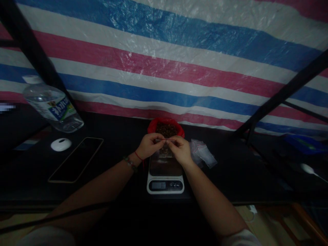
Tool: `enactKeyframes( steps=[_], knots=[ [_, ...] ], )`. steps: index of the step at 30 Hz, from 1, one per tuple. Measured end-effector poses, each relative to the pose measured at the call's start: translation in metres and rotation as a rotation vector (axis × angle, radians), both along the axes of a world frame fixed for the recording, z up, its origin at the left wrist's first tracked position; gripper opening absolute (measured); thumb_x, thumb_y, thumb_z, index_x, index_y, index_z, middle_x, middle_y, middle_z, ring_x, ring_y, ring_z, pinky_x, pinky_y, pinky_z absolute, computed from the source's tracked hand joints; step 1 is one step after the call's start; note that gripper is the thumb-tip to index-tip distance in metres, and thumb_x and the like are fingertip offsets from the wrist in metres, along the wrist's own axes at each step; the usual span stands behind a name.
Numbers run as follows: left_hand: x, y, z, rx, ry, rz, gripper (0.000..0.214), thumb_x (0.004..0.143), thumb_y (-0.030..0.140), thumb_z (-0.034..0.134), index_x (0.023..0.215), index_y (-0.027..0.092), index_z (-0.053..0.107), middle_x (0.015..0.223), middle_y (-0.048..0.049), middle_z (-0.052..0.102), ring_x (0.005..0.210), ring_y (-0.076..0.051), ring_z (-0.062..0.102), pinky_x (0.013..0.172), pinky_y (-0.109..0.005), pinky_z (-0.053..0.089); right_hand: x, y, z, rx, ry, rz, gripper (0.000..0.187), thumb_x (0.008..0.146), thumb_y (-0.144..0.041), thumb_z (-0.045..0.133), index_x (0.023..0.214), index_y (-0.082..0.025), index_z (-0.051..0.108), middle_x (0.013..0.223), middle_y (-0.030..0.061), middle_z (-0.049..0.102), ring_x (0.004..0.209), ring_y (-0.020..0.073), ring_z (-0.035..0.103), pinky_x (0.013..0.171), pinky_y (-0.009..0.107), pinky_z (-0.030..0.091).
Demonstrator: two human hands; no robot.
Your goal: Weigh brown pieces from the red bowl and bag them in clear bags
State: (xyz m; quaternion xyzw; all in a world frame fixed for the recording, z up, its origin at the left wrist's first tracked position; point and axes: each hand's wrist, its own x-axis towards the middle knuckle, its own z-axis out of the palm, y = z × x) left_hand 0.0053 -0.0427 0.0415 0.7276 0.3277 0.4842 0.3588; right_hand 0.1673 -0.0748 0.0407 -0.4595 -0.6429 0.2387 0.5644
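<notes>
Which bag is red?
The open bag behind the scale, holding brown bits. The small bag pinched above it and the loose ones beside it are clear.

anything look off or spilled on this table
Nothing spilled or broken. The left hand and right hand pinch a small clear bag above the scale; the red bag sits open behind. Only the water bottle at left looks tilted, maybe lens warp.

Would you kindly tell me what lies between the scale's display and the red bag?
In the head view, the left hand and right hand, both pinching a clear bag over the scale.
</notes>
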Motion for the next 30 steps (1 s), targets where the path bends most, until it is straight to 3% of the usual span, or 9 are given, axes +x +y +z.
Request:
enactKeyframes(
  steps=[9,14,20,23,26,30],
  knots=[
    [-0.005,0.002,0.006,0.082,0.067,0.095,0.017,0.075,0.031,0.065,0.072,0.015,0.070,0.067,-0.0024,0.069,0.060,-0.013,0.061,0.056,-0.021,0.046,0.009,0.001,0.006,0.005,-0.061,0.031,0.014,0.081,-0.032,0.061,0.080,-0.023,0.072,0.080,0.0032,0.072,0.075,0.0177,0.065,0.071,0.030,0.049],
    [-0.008,0.007,0.005,-0.013,-0.027,0.065,0.022,0.072,0.037,0.069,0.072,0.015,0.071,0.066,-0.0028,0.069,0.059,-0.013,0.062,0.055,-0.022,0.048,0.016,0.005,0.003,-0.050,0.144,-0.047,0.019,0.075,-0.037,0.068,0.070,-0.019,0.068,0.068,0.0006,0.066,0.063,0.0147,0.059,0.061,0.026,0.046],
    [-0.020,0.021,0.004,-0.053,-0.093,0.206,0.023,0.074,0.037,0.066,0.069,0.015,0.069,0.069,-0.0034,0.070,0.066,-0.015,0.063,0.065,-0.026,0.051,0.031,0.014,0.005,-0.015,0.449,-0.134,0.027,0.076,-0.043,0.066,0.068,-0.018,0.062,0.063,-0.0030,0.059,0.057,0.0112,0.051,0.057,0.024,0.042],
    [-0.018,0.019,0.002,-0.054,-0.135,0.083,0.025,0.075,0.039,0.065,0.077,0.014,0.068,0.079,-0.0057,0.071,0.073,-0.016,0.065,0.071,-0.028,0.053,0.028,0.011,0.005,-0.012,0.343,-0.099,0.026,0.077,-0.042,0.065,0.069,-0.018,0.062,0.064,-0.0026,0.058,0.059,0.0115,0.051,0.059,0.024,0.041],
    [-0.011,0.013,-0.002,-0.065,-0.104,-0.052,0.026,0.075,0.038,0.066,0.083,0.014,0.069,0.081,-0.0060,0.072,0.071,-0.016,0.066,0.066,-0.026,0.054,0.019,0.004,0.005,-0.021,0.168,-0.053,0.025,0.079,-0.040,0.063,0.066,-0.018,0.063,0.064,-0.0022,0.057,0.061,0.0117,0.051,0.060,0.023,0.040],
    [-0.007,0.010,-0.004,-0.061,-0.043,0.008,0.023,0.077,0.036,0.063,0.074,0.014,0.071,0.069,-0.0039,0.071,0.062,-0.015,0.065,0.058,-0.024,0.052,0.011,0.001,0.006,-0.044,0.116,-0.034,0.025,0.082,-0.038,0.059,0.067,-0.018,0.064,0.064,-0.0016,0.059,0.061,0.0123,0.053,0.060,0.024,0.041]
  ],
)
